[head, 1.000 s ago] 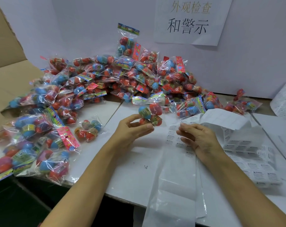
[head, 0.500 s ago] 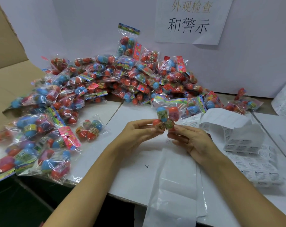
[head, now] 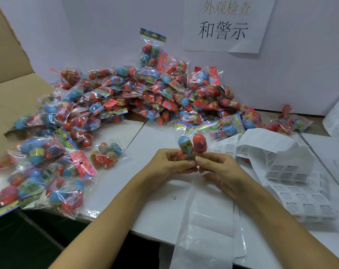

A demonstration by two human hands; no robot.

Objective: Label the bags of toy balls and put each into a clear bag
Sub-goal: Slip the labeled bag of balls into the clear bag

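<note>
Gripping one ball bag point(head: 192, 147) with left hand point(head: 165, 165) and right hand point(head: 222, 171) over desk point(head: 145, 210) middle, probably labelling; next needs clear bag point(head: 205, 230).

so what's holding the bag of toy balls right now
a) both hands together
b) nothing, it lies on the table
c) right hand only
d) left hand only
a: the left hand and the right hand both pinch the lower end of the bag of toy balls, raised above the white table.
</note>
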